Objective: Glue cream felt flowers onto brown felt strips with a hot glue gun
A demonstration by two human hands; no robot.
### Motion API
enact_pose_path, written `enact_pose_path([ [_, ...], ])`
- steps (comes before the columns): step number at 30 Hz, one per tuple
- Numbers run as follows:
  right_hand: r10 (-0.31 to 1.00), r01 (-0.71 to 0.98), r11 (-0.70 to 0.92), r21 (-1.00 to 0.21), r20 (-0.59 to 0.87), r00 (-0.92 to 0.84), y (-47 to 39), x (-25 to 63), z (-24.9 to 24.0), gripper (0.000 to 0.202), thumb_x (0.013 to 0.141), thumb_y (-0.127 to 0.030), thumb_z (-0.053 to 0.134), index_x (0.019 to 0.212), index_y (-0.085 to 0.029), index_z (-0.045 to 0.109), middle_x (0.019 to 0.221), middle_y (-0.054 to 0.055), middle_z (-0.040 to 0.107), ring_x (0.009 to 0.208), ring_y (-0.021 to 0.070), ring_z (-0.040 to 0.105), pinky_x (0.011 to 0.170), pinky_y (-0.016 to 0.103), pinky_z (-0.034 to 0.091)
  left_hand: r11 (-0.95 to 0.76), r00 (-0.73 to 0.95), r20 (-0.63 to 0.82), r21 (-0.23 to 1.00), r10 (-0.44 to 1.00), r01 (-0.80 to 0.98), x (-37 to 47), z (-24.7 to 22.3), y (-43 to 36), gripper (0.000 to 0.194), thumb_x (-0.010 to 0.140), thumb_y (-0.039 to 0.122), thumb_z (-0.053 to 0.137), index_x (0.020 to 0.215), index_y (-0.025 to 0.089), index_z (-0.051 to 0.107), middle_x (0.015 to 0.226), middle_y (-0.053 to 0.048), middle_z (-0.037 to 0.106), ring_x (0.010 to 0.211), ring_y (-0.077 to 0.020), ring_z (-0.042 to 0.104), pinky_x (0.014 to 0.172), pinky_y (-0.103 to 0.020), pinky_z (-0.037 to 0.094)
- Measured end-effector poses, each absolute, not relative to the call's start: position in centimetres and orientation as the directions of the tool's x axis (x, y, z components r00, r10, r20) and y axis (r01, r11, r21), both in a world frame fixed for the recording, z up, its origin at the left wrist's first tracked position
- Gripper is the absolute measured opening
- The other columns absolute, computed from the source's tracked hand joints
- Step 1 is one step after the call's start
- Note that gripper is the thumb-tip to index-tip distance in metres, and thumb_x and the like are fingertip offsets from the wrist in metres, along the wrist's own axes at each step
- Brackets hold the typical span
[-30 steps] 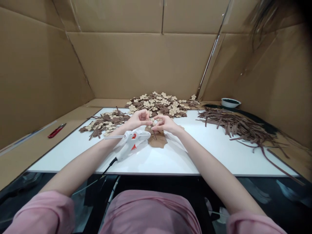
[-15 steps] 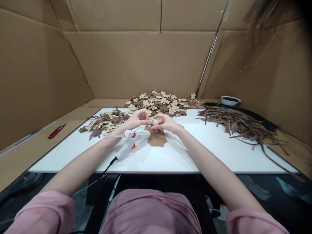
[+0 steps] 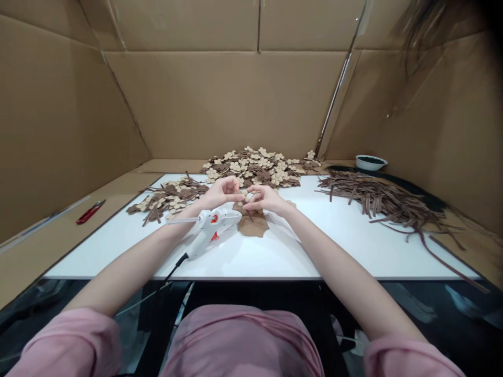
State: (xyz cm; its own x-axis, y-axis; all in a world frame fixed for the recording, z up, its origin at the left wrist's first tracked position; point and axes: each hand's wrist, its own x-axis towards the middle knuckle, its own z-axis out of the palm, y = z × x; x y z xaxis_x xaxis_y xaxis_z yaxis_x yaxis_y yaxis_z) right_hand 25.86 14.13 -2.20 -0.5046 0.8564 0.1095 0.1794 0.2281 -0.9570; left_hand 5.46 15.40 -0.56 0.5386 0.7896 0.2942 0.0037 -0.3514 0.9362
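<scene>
Between my fingertips is a small cream flower cut-out point(image 3: 244, 195), with a brown strip point(image 3: 248, 212) hanging down below it. My left hand point(image 3: 225, 192) pinches the flower from the left. From the other side my right hand point(image 3: 266, 200) pinches it too, its fingers curled. Fingers cover part of the flower. Beneath both hands lies a brown scrap of sheet material point(image 3: 252, 226) on the white board. A white glue gun point(image 3: 210, 228) with an orange trigger stands just in front of my left forearm, its black cord running toward the board's front edge.
Cream and brown flower cut-outs point(image 3: 255, 165) are heaped at the back. A smaller pile of flowers with strips point(image 3: 171, 198) lies left; many brown strips point(image 3: 373, 193) lie right. Behind them stands a white bowl point(image 3: 370, 163). A red cutter point(image 3: 90, 212) is far left. Cardboard walls point(image 3: 228, 99) enclose the board.
Both hands stay almost in the same place, with the fingers closing slightly around the flower. The glue gun and the piles have not moved.
</scene>
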Motion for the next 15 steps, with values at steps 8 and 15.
enact_pose_path([
  [8,0.856,0.193,0.262,-0.946,0.135,-0.499,14.20,25.81,-2.19,0.052,0.058,-0.034,0.085,0.100,-0.017,0.059,0.065,-0.002,0.068,0.056,0.0125,0.060,0.054,0.022,0.044,-0.345,0.545,0.283,0.939,0.789,0.011,5.46,-0.64,15.38,0.045,0.061,0.033,0.086,0.074,0.016,0.046,0.068,0.003,0.060,0.066,-0.0111,0.062,0.063,-0.022,0.048],
  [15,0.868,0.197,0.299,-0.934,0.180,-0.462,14.41,25.77,-2.30,0.056,0.056,-0.031,0.087,0.103,-0.017,0.062,0.077,0.002,0.068,0.071,0.0153,0.064,0.064,0.024,0.050,-0.353,0.558,0.296,0.936,0.775,-0.006,5.77,-0.50,15.35,0.047,0.057,0.033,0.087,0.071,0.015,0.046,0.067,0.004,0.057,0.063,-0.0086,0.059,0.060,-0.020,0.047],
])
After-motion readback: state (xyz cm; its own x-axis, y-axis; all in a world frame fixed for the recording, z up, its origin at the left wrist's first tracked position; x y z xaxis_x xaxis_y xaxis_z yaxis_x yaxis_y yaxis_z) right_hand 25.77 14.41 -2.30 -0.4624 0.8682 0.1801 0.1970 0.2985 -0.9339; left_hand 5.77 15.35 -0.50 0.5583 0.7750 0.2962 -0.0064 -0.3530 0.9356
